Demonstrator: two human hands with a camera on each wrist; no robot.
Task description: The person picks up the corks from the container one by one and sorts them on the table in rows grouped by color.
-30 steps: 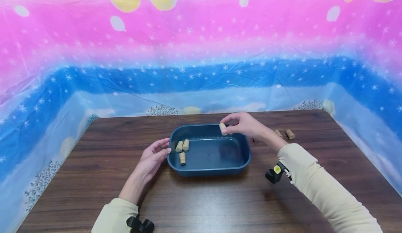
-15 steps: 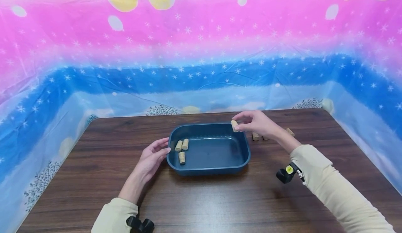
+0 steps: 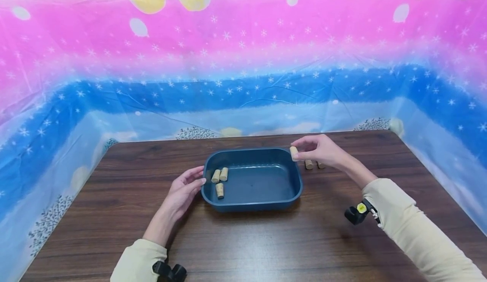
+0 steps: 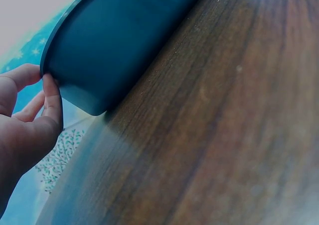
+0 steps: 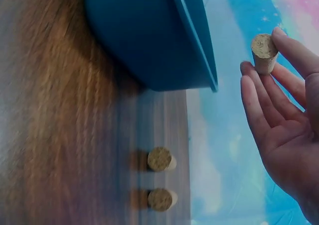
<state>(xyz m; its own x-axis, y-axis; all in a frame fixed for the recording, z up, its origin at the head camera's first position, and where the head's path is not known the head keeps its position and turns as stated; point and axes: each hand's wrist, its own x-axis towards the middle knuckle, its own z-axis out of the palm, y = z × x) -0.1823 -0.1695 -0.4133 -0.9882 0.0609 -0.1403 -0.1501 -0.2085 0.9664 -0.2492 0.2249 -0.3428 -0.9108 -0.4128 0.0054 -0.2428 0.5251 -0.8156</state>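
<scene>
A dark blue plastic tub (image 3: 253, 206) stands in the middle of the table. At its left end my left hand (image 3: 184, 191) holds the rim, the thumb and fingertips right at the edge in the left wrist view. My right hand (image 3: 321, 151) pinches a cork (image 3: 294, 153) between thumb and fingers. That cork (image 5: 264, 51) is raised above the table, by the tub's back right corner. Inside the tub, three corks lie near the left end; the foremost cork (image 3: 220, 190) is a little apart from the other two.
Two more corks stand on the table right of the tub, a nearer cork (image 5: 159, 159) and another cork (image 5: 160, 199) beside it. A brown wooden table (image 3: 243, 248) bears everything. A patterned cloth (image 3: 243, 91) hangs behind and on both sides.
My right hand has moved right with the cork still pinched, from over the tub's back part to its back right corner. The left hand has stayed at the tub's rim.
</scene>
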